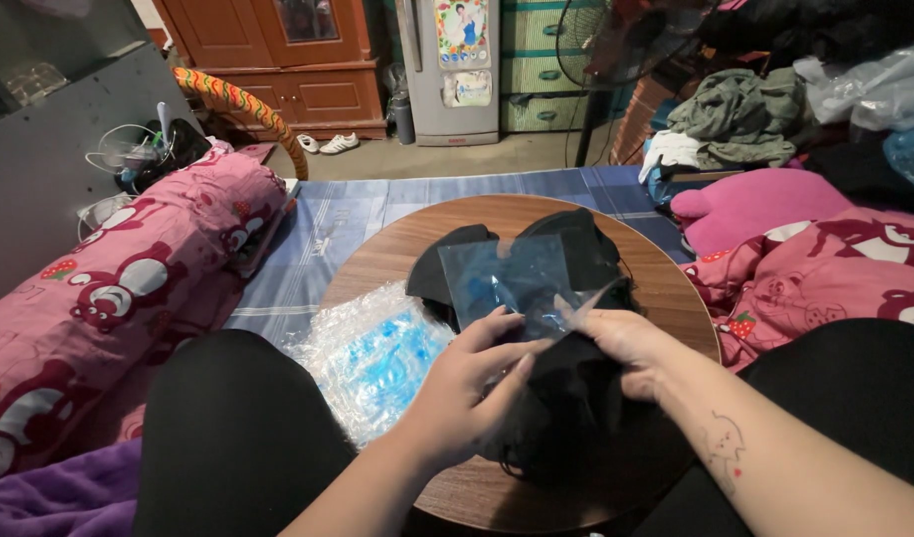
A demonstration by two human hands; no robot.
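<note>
A round wooden table [666,298] stands between my knees. A heap of black face masks [566,249] lies on it. My left hand [472,383] and my right hand [621,343] hold a small clear plastic bag [512,283] above the heap, each pinching one lower corner of it. Under my hands sits a black mask [566,408], touching my fingers. A stack of clear plastic bags with a blue tint [372,358] lies on the table's left edge, beside my left hand.
A pink bolster with bear prints [129,288] lies to the left, pink bedding [825,259] to the right. A blue checked mat [348,214] covers the floor beyond the table. A wooden cabinet [288,60], a small fridge [452,70] and a clothes pile [740,114] stand at the back.
</note>
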